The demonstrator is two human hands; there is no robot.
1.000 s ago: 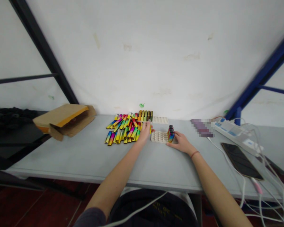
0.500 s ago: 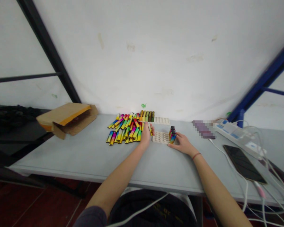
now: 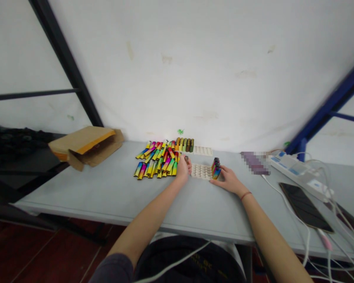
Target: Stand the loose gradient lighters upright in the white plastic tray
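Close to the right edge of a pile of shiny rainbow-coloured lighters, my left hand is closed around a lighter, whose dark top sticks out above the fingers. Just right of it lies a white tray with rows of round holes. One row of lighters stands upright in the tray's right end. My right hand grips that end, thumb at the front corner and fingers beside the standing lighters; its fingertips are partly hidden.
Behind, a second white tray carries upright lighters on its left side. An open cardboard box lies at the left. On the right are a power strip, a black phone, a blurred purple item and loose cables.
My left hand has turned and closed more around the lighter, which now points up near the tray's left end. My right hand stays at the tray's right end. The view has shifted slightly.
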